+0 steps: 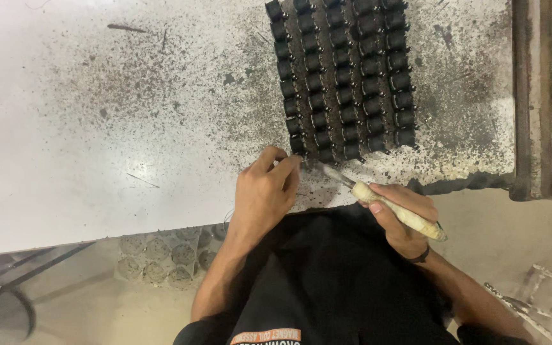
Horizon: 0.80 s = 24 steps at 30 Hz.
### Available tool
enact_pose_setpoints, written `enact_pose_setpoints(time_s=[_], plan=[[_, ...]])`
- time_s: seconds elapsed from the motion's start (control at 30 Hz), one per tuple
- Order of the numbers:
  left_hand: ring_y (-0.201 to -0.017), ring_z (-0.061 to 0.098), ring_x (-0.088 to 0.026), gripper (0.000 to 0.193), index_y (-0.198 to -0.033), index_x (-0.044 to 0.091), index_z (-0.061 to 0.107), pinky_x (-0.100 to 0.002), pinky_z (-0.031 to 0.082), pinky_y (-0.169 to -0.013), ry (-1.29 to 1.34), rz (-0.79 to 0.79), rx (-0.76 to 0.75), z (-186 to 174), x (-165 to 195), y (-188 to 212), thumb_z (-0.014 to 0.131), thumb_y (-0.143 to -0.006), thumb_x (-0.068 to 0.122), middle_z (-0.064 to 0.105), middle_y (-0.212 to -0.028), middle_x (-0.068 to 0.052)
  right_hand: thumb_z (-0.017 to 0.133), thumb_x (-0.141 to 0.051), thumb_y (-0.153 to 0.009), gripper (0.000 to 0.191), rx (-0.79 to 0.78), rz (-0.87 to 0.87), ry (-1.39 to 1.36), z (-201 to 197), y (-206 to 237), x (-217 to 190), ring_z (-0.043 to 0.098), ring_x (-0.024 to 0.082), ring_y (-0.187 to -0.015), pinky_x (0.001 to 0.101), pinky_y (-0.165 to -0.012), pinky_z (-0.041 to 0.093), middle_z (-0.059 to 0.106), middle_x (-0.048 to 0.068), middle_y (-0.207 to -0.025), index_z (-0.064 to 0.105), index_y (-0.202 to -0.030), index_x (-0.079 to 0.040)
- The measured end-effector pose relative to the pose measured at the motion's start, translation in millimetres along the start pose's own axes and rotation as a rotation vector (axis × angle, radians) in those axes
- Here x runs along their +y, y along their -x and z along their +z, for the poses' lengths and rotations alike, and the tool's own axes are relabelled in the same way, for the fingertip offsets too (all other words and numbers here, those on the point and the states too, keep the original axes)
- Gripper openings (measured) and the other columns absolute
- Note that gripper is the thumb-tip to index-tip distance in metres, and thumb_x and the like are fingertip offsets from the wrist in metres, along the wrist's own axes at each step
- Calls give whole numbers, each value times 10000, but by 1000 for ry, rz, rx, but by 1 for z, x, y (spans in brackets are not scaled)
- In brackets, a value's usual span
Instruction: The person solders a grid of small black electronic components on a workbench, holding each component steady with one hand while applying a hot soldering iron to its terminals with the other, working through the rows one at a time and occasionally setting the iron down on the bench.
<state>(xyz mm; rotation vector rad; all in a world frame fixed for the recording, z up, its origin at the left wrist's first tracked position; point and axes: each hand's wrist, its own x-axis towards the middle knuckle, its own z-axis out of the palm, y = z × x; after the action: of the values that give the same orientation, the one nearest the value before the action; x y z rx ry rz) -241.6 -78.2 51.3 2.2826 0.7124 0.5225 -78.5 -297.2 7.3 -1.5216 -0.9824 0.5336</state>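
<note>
Left hand (264,191) is pinched shut at the fingertips on something small right at the near-left corner of the coil block; what's between the fingers is too small to make out, looks like a fine lead or the corner bobbin itself. Right hand (398,220) is clenched around a pale-handled tool (398,214), probably a soldering iron. Tool's long axis runs diagonally: butt end low and right past the palm, metal tip (332,172) up and left, ending just beside the left fingertips. So tip and pinch converge on the same spot, at the front edge of the block.

Black bobbins (343,80) sit in five tight rows running away from the body, directly ahead of both hands; left hand is touching or nearly touching the nearest row, right hand is a bit further back. All on a stained white worktable (97,128).
</note>
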Motion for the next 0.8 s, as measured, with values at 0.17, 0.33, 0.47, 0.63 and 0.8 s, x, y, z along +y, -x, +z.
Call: enact_pose_setpoints(time_s=[0.17,0.33,0.47,0.63,0.8], plan=[[-697,708,-276,167,-1024,65,749,-398,571,-597,2,28,-1,1,-4,0,732,-864,19,674,-963,-89,686,-49,-947,281,20,13,-5,5,-1,-1,760,211,-834,278,-744,601,763,175,-967,676,-1197,79],[-732,699,-284,176,-1032,53,747,-398,572,-619,-37,63,8,7,-6,2,734,-858,29,673,-988,-94,695,-61,-953,279,-11,-25,49,6,-4,-8,764,222,-842,286,-743,600,754,174,-971,670,-1195,74],[-723,698,-288,195,-1045,56,768,-403,564,-597,-101,42,14,10,-6,6,737,-854,28,671,-955,-89,718,-70,-929,273,-58,-119,171,5,-8,-12,744,216,-802,287,-715,579,745,172,-935,676,-1152,81],[-747,711,-265,179,-1030,48,750,-375,582,-618,-73,27,-3,11,-7,6,709,-864,-4,671,-997,-74,706,-83,-927,265,40,-159,128,3,-13,-13,746,212,-797,268,-689,594,749,187,-964,689,-1137,78],[-746,701,-291,240,-1051,29,752,-392,588,-646,-21,62,47,7,-7,10,725,-813,13,667,-1006,-97,717,-84,-940,260,-18,-173,184,3,-11,-16,745,243,-834,295,-730,591,745,196,-974,681,-1134,84]])
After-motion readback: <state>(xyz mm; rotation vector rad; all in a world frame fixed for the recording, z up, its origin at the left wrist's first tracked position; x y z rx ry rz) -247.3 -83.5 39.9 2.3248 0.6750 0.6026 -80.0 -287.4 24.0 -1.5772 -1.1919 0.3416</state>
